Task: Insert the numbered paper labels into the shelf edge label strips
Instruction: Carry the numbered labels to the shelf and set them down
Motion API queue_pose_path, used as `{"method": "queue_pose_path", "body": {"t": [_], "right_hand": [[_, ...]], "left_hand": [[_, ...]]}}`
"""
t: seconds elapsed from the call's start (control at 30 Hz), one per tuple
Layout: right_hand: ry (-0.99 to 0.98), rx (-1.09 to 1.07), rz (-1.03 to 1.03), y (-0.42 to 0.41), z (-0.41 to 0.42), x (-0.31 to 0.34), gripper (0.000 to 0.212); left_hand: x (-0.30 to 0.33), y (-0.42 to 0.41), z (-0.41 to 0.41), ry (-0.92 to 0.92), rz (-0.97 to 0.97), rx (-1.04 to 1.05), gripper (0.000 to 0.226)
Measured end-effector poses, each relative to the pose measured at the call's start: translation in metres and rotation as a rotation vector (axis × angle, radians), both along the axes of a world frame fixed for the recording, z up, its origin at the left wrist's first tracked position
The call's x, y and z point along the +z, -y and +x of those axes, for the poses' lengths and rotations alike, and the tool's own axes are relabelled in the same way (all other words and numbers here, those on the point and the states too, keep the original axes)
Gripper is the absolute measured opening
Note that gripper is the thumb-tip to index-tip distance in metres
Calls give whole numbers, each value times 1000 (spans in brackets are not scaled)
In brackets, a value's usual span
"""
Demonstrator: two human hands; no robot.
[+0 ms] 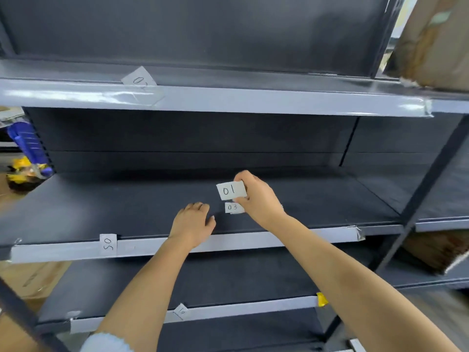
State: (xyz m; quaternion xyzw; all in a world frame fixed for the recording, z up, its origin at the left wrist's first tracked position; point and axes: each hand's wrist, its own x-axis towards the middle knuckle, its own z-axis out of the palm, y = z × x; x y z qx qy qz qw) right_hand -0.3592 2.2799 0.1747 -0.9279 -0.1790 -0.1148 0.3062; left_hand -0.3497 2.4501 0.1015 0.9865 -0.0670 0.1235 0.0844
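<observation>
Over the dark grey metal middle shelf (127, 212), which lies bare and wide to left and right, the right hand (256, 196) pinches a white paper label marked "01" (231, 190) between thumb and fingers, lifted above a small stack of white labels topped "03" (233, 208) lying on the shelf surface. The left hand (193, 223) rests flat with relaxed fingers just behind the pale grey front-edge label strip (253, 240). That strip holds a label reading "05" (108, 245) near its left end; the top strip (228, 101) holds a tilted label (139, 78), and the lower strip (228, 309) another (180, 311).

Dark grey metal shelving (177, 138); cardboard boxes (436, 41) right; blue crate (25, 141) left
</observation>
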Motion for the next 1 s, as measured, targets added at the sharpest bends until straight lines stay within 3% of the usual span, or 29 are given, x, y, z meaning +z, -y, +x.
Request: {"method": "queue_pose_path", "body": {"t": [0.2, 0.33, 0.4, 0.63, 0.8, 1.0], "right_hand": [[-41, 51, 316, 4, -39, 47, 11], [-67, 145, 403, -1, -57, 70, 6], [-76, 194, 407, -12, -62, 78, 6], [-48, 366, 298, -84, -87, 92, 6], [36, 424, 274, -143, -98, 101, 10], [107, 393, 370, -230, -95, 110, 7]], "left_hand": [[11, 7, -26, 117, -84, 9, 40], [30, -2, -50, 219, -62, 29, 32], [37, -14, -65, 300, -42, 43, 28], [70, -89, -111, 417, 25, 152, 46], [98, -160, -133, 531, 8, 249, 24], [133, -265, -140, 592, 85, 226, 31]]}}
